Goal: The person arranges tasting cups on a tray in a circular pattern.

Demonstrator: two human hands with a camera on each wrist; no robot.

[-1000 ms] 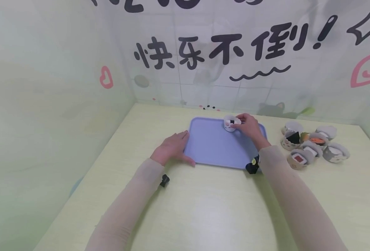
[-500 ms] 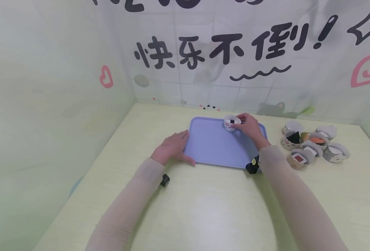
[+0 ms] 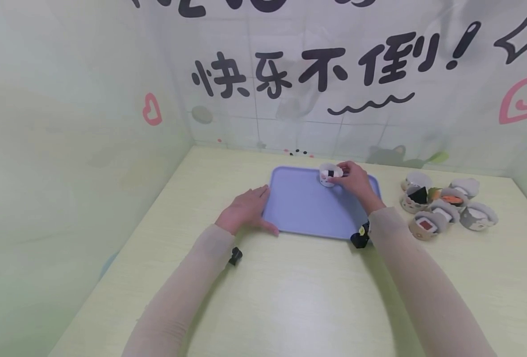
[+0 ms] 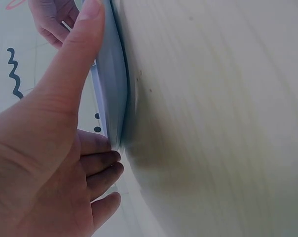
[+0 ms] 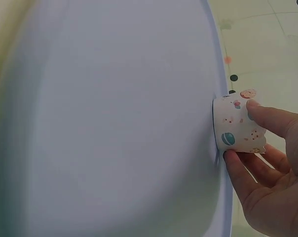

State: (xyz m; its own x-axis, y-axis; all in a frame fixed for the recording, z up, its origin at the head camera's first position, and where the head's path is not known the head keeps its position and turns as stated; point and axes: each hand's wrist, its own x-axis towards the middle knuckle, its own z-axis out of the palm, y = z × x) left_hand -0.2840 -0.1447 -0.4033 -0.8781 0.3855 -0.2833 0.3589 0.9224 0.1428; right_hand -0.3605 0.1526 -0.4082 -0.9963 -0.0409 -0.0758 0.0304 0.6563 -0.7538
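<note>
A blue-purple tray (image 3: 308, 206) lies flat on the table. My right hand (image 3: 355, 181) pinches a small white paper cup (image 5: 238, 123) with a colourful print, thumb on one side and fingers on the other. The cup stands on the tray by its far rim; a white item with a dark band shows inside it in the head view. At the tray's left edge rests my left hand (image 3: 245, 208), its fingers extended along the rim and the thumb at the near left corner. In the left wrist view the left hand's fingertips (image 4: 112, 168) touch the tray's side.
Right of the tray stands a cluster of several paper cups (image 3: 478, 218) holding sushi-like pieces, among them a black triangular one (image 3: 417, 195) and an orange-topped one (image 3: 452, 200). Behind the table hangs a printed white backdrop (image 3: 290, 129). Black wrist devices (image 3: 360, 238) sit under the sleeves.
</note>
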